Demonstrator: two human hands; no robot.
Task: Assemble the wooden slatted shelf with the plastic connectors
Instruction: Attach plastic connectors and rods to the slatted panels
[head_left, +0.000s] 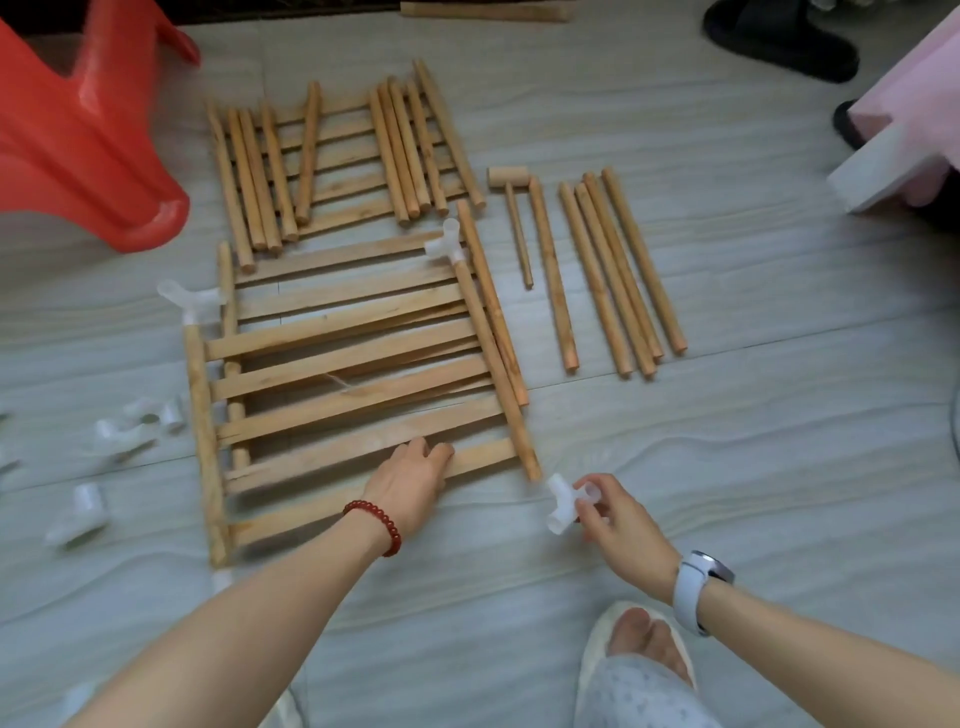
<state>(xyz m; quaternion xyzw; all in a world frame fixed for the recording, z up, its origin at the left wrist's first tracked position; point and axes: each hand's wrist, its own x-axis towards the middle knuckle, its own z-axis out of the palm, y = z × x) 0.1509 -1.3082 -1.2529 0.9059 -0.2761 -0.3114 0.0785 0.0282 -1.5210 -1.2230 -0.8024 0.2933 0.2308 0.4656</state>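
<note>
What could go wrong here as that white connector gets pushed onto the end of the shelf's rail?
The right hand pinches the plastic connector just off the rail end; if it goes on crooked it may jam or seat badly. The left hand only presses on a slat, so the slatted panel might slide on the smooth floor when pushed. The wooden mallet lies far off, beyond easy reach.

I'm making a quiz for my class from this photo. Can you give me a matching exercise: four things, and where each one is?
Things:
1. wooden mallet
2. red stool
3. black slipper
4. plastic connector

Places:
A. top right corner
B. pinched by the right hand
C. between the dowel groups
D. top left

Pairs: 1-C, 2-D, 3-A, 4-B
</note>
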